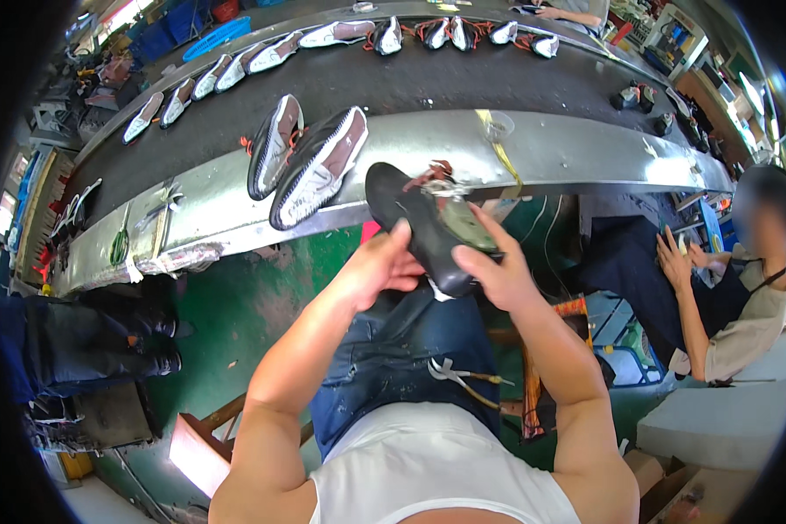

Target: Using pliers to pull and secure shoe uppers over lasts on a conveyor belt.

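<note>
Both hands grip one black shoe [419,229] above the person's lap: the left hand [380,266] curls around its near side, and the right hand [495,272] closes on its heel end. Just beyond, two more shoes [306,162] lie on the conveyor belt [428,83].

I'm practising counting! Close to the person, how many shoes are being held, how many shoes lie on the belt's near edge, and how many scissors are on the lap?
Held dark shoe, in left hand and right hand: 1
Near-edge shoes: 2
Lap scissors: 1
Total: 4
</note>
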Available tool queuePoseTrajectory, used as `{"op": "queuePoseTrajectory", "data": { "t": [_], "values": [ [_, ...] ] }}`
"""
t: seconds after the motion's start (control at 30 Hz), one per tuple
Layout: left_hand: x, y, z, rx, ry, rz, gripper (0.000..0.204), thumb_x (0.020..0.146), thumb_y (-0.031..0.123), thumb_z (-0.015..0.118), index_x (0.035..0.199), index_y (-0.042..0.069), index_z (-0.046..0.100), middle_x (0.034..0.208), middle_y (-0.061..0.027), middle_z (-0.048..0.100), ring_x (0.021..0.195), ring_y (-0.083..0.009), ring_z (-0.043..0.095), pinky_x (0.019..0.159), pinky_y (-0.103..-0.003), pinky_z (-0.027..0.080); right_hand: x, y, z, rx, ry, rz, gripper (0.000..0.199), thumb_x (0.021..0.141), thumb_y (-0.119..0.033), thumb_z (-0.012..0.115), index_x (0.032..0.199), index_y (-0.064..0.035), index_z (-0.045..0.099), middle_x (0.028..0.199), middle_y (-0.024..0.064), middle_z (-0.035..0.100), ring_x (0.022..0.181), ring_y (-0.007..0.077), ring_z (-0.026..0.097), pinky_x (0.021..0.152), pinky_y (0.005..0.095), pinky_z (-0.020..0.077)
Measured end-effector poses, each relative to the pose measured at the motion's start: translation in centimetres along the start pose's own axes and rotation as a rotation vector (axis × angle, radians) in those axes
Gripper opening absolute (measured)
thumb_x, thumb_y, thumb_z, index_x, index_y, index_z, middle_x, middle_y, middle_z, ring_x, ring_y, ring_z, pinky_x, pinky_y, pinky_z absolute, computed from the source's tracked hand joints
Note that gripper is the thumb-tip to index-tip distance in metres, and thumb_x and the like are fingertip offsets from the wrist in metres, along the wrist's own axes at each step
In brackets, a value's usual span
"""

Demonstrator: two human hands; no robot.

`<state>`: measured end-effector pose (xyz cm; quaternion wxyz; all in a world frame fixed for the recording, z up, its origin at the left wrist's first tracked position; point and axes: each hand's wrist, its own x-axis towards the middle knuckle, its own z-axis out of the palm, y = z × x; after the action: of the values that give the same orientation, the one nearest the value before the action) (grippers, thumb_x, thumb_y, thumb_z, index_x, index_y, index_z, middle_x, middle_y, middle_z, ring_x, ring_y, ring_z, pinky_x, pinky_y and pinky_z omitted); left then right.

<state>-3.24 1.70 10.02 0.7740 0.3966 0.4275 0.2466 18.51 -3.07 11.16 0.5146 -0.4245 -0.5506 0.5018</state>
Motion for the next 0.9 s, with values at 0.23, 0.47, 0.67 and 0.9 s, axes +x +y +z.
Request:
{"op": "queuePoseTrajectory", "data": {
  "t": [0.23, 0.47, 0.67, 0.9],
  "values": [
    [-3.8, 5.5, -11.0, 0.820, 0.815, 0.867, 0.038, 0.090, 0.019, 0.069, 0.122, -0.001, 0.062, 0.126, -0.0154, 0.063, 0.116, -0.0222, 0.059, 0.093, -0.036, 0.047, 6.0, -2.3, -8.6, 0.742, 0.102, 0.199, 0.055, 0.095, -0.040, 0.047, 0.129, 0.0020, 0.053, 0.111, 0.0185, 0.068, 0.084, 0.0310, 0.071, 0.055, 0.0468, 0.0606],
    [-0.5, 13.0, -18.4, 0.953, 0.877, 0.761, 0.038, 0.092, 0.021, 0.066, 0.123, -0.001, 0.061, 0.122, -0.0155, 0.065, 0.115, -0.0214, 0.061, 0.092, -0.037, 0.049, 23.2, -0.4, -17.4, 0.335, 0.536, -0.014, 0.042, 0.093, -0.038, 0.059, 0.117, -0.0033, 0.060, 0.099, 0.0122, 0.069, 0.078, 0.0243, 0.069, 0.058, 0.0410, 0.0583],
    [14.1, 24.0, -16.6, 0.889, 0.591, 0.396, 0.048, 0.094, 0.035, 0.062, 0.123, -0.003, 0.061, 0.113, -0.0162, 0.066, 0.103, -0.0214, 0.062, 0.088, -0.034, 0.049, 34.9, 6.3, -28.1, -0.132, 0.773, -0.151, 0.052, 0.090, -0.042, 0.065, 0.122, -0.0010, 0.059, 0.102, 0.0139, 0.068, 0.086, 0.0259, 0.069, 0.069, 0.0418, 0.0584],
    [37.0, 31.1, -15.7, 1.030, 0.671, 0.136, 0.075, 0.088, 0.055, 0.060, 0.123, -0.011, 0.059, 0.125, -0.0279, 0.061, 0.114, -0.0391, 0.062, 0.093, -0.043, 0.050, 35.6, 12.0, -30.6, -1.220, 0.647, 0.083, 0.093, 0.082, -0.053, 0.071, 0.145, 0.0037, 0.036, 0.128, 0.0291, 0.059, 0.121, 0.0438, 0.055, 0.100, 0.0437, 0.0440]
  ]
}}
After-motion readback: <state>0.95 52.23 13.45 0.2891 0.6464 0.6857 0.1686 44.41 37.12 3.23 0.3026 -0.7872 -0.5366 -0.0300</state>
